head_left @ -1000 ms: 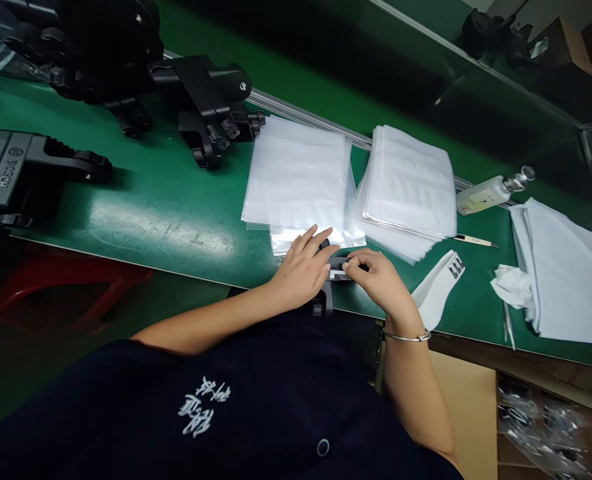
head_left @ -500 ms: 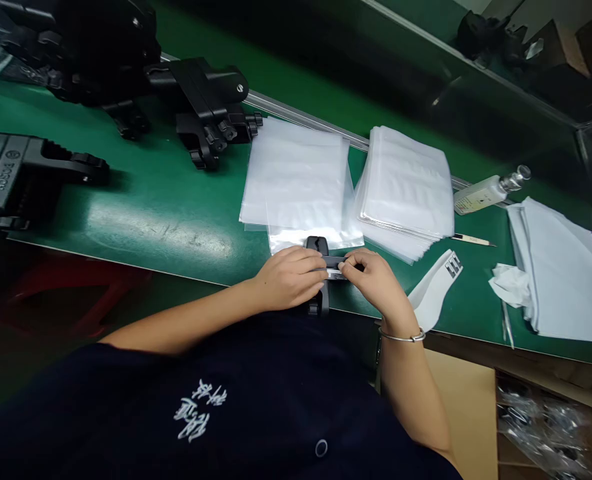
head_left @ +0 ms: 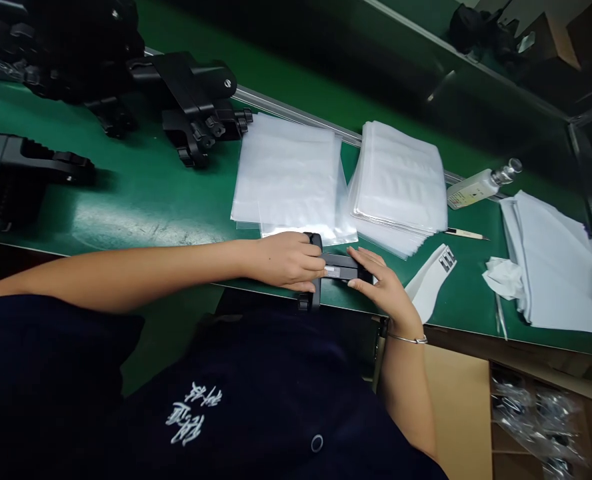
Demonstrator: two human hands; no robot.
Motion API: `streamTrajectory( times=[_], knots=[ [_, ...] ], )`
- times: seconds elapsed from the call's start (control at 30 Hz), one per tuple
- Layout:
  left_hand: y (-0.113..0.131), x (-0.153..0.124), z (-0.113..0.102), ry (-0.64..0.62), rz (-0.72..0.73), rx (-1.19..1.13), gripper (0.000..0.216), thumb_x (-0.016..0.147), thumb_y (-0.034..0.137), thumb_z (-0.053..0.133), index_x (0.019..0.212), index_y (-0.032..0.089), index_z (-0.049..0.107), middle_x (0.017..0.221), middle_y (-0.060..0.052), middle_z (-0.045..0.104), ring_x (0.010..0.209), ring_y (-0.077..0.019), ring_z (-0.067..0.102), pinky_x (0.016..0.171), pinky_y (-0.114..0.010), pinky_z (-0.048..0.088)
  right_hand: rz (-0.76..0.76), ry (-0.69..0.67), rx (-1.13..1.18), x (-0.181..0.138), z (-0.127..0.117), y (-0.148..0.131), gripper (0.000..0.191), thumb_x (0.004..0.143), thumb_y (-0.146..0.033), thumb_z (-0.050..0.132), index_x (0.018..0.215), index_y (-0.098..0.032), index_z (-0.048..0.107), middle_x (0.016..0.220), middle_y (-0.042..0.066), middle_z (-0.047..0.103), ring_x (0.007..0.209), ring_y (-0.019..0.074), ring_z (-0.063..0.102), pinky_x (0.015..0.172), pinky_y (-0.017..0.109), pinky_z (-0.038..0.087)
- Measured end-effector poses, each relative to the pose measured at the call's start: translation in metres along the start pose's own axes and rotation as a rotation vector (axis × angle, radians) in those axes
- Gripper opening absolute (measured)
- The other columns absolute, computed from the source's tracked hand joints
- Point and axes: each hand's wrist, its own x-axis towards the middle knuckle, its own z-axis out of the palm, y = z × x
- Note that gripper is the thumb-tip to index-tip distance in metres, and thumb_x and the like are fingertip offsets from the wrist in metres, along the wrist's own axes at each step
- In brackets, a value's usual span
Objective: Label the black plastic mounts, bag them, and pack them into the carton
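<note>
At the bench's front edge lies a T-shaped black plastic part [head_left: 343, 261]; I cannot make out its exact kind. A small pale label [head_left: 333, 271] shows on its near side. My left hand [head_left: 289, 261] curls its fingers over the part's left end, by the upright crosspiece. On the other side, my right hand [head_left: 383, 283] has thumb and fingers spread around the right end, fingers stretched out along it. Whether the right fingertips press on the part cannot be seen clearly. A curled white strip with black-marked labels [head_left: 432, 280] lies just right of my right hand.
Clear plastic bags [head_left: 289, 177] and a thicker stack of bags [head_left: 399, 177] lie behind the hands. Several black assemblies [head_left: 191, 107] stand at left. To the right are a bottle [head_left: 476, 189], a pen-like tool [head_left: 466, 233], crumpled tissue [head_left: 503, 279], tweezers [head_left: 501, 317] and white sheets [head_left: 556, 267].
My right hand has loosened from a pinch at the part, its fingers now spread. My left forearm has swung up to lie across the bench edge. The view has shifted slightly.
</note>
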Motion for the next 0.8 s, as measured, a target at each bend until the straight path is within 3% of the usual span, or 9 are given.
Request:
streamTrajectory(
  times=[0.17,0.3,0.5,0.63,0.73,0.8],
  knots=[
    [0.001,0.021,0.003,-0.047,-0.013,-0.112,0.028,0.096,0.043,0.052,0.100,0.023,0.071,0.085,-0.005,0.071,0.081,-0.0179,0.063,0.065,-0.032,0.042,-0.013,-0.002,0.015,0.001,0.004,0.000,0.061,0.083,-0.053,0.069,0.140,-0.035,0.054,0.143,0.004,0.057,0.142,0.0298,0.040,0.119,0.055,0.030],
    [0.003,0.027,0.005,-0.061,-0.008,-0.090,0.028,0.096,0.040,0.053,0.105,0.020,0.070,0.087,-0.007,0.072,0.084,-0.0193,0.065,0.065,-0.031,0.044,-0.013,0.010,0.029,0.000,0.002,0.001,0.061,0.082,-0.053,0.070,0.139,-0.035,0.054,0.143,0.003,0.057,0.142,0.0294,0.040,0.120,0.054,0.029],
    [0.001,-0.007,-0.004,-0.045,-0.065,-0.018,0.040,0.101,0.041,0.039,0.117,0.018,0.068,0.107,-0.012,0.074,0.098,-0.0213,0.067,0.077,-0.032,0.053,0.029,-0.003,0.061,0.001,0.004,0.005,0.060,0.083,-0.049,0.069,0.139,-0.036,0.054,0.145,0.003,0.055,0.142,0.0280,0.039,0.119,0.052,0.031],
    [0.004,-0.021,-0.009,0.018,-0.161,-0.022,0.037,0.101,0.040,0.042,0.116,0.020,0.069,0.112,-0.011,0.073,0.104,-0.0217,0.067,0.090,-0.034,0.054,0.027,0.010,0.033,-0.004,0.010,-0.005,0.058,0.085,-0.048,0.068,0.140,-0.036,0.054,0.146,0.003,0.054,0.143,0.0283,0.039,0.118,0.051,0.032],
    [0.012,-0.018,-0.007,0.058,-0.186,-0.026,0.034,0.100,0.039,0.045,0.116,0.020,0.069,0.113,-0.010,0.073,0.105,-0.0227,0.067,0.097,-0.037,0.053,-0.029,0.031,-0.018,-0.018,-0.005,-0.012,0.064,0.085,-0.047,0.068,0.145,-0.036,0.047,0.151,0.002,0.048,0.143,0.0277,0.038,0.118,0.049,0.033],
    [0.018,-0.015,0.000,0.091,-0.203,-0.019,0.033,0.100,0.035,0.045,0.119,0.020,0.067,0.115,-0.010,0.073,0.108,-0.0234,0.067,0.099,-0.039,0.052,-0.031,0.194,-0.065,-0.025,-0.035,-0.005,0.062,0.086,-0.046,0.066,0.144,-0.035,0.047,0.151,0.003,0.048,0.140,0.0271,0.044,0.116,0.047,0.037]
  ],
)
